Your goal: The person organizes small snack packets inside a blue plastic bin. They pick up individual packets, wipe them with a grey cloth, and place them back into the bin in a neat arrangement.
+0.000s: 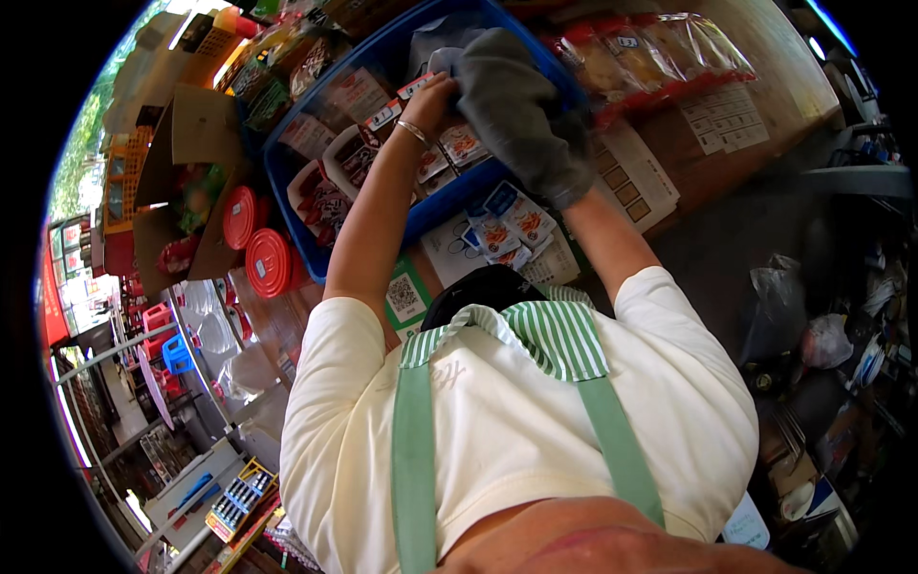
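Observation:
My left hand [429, 106], with a bracelet at its wrist, reaches into a blue plastic crate [424, 217]. Its fingers meet the edge of a dark grey cloth [505, 107]; their grip is partly hidden. The cloth covers my right hand entirely, and only the bare right forearm [608, 229] emerges below it. Under and beside my hands, the crate holds printed food packets [462, 143], white containers of dark red packets [351, 154] and red-and-white boxes [384, 115]. A translucent plastic bag [434, 39] lies at its far end.
More packets [515, 224] lie on papers before the crate, near a green card with a printed code [406, 297]. Red-lidded tubs [268, 262] and an open cardboard box [208, 133] stand left. Red-trimmed plastic food bags [645, 61] lie right.

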Demonstrator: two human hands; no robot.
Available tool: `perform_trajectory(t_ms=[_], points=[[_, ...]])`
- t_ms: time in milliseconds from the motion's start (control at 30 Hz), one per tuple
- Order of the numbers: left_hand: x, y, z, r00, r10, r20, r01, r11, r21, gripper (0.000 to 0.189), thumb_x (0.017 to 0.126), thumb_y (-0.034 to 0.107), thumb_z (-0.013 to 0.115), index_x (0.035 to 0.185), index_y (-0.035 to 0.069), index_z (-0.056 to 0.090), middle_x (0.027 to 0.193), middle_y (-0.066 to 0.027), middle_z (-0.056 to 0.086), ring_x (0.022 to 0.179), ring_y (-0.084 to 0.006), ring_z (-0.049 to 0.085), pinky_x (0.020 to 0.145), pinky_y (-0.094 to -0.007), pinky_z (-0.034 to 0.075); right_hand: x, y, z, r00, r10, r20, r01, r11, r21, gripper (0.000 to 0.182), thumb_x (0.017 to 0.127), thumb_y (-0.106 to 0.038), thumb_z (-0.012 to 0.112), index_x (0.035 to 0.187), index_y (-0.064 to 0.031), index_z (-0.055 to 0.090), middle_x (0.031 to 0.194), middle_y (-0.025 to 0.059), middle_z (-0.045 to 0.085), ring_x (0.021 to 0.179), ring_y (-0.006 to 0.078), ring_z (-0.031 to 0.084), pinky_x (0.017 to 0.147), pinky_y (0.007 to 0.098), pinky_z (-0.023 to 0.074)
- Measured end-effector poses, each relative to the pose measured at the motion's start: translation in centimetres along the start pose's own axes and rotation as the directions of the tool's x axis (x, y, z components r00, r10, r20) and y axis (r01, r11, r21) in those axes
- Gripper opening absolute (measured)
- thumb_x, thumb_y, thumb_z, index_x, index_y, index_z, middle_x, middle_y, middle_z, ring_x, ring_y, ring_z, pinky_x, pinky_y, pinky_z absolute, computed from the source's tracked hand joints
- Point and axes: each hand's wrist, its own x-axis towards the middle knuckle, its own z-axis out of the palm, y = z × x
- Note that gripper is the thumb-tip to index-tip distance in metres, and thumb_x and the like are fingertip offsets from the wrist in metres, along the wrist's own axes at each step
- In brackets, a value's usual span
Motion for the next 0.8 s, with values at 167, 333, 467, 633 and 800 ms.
perform_trajectory(t_ms=[167,333,467,633,800], points=[[-1.7,-0.1,-0.9,0.984,-0.019,-0.178,-0.045,0.935,-0.351,0.036,0.093,0.027,0.049,0.112,-0.003,0.052,0.109,-0.0163,0.058,0.082,-0.0298,0.063,0.074,-0.0437,0.054,2.2,0.7,-1.9,0.998,0.055,0.043,-0.066,0.527,0.847,0.03,0.084,-0.02,0.06,0.112,-0.0095,0.056,0.1,0.0049,0.059,0.088,0.0223,0.059,0.08,0.034,0.0503],[-4.3,2.1,-1.9,0.953,0.26,-0.154,-0.302,0.839,-0.453,0.024,0.093,0.021,0.051,0.106,0.001,0.052,0.099,-0.0136,0.062,0.091,-0.0276,0.063,0.076,-0.0434,0.056,3.7,-1.5,-2.3,0.986,0.012,0.168,-0.158,0.409,0.898,0.031,0.082,-0.021,0.062,0.11,-0.0096,0.056,0.099,0.0051,0.06,0.083,0.0228,0.059,0.078,0.0333,0.0507],[-5.9,3.5,-5.5,0.918,0.397,-0.019,-0.359,0.81,-0.464,0.02,0.089,0.021,0.058,0.099,0.004,0.057,0.091,-0.0096,0.065,0.079,-0.0203,0.066,0.059,-0.0289,0.056,3.9,-0.9,-1.8,0.978,0.039,0.205,-0.209,0.209,0.955,0.029,0.081,-0.021,0.062,0.107,-0.0094,0.057,0.097,0.0056,0.06,0.081,0.0229,0.059,0.077,0.0329,0.0506],[-5.9,1.5,0.7,0.672,0.74,-0.028,-0.429,0.421,0.799,0.029,0.074,0.036,0.074,0.077,0.008,0.066,0.07,-0.0036,0.064,0.06,-0.0128,0.058,0.052,-0.0258,0.045,1.7,2.7,0.7,0.932,0.18,0.314,-0.229,-0.38,0.896,0.025,0.082,-0.02,0.061,0.103,-0.0087,0.057,0.096,0.0065,0.06,0.08,0.0227,0.059,0.074,0.0328,0.0502],[-4.4,1.1,0.8,0.547,0.835,-0.059,-0.408,0.328,0.852,0.038,0.072,0.04,0.073,0.073,0.004,0.065,0.067,-0.0098,0.064,0.06,-0.0193,0.061,0.055,-0.0312,0.047,0.8,6.5,1.5,0.888,0.241,0.391,-0.149,-0.654,0.742,0.021,0.082,-0.019,0.059,0.1,-0.008,0.057,0.094,0.0074,0.06,0.08,0.0225,0.059,0.072,0.0327,0.0497]])
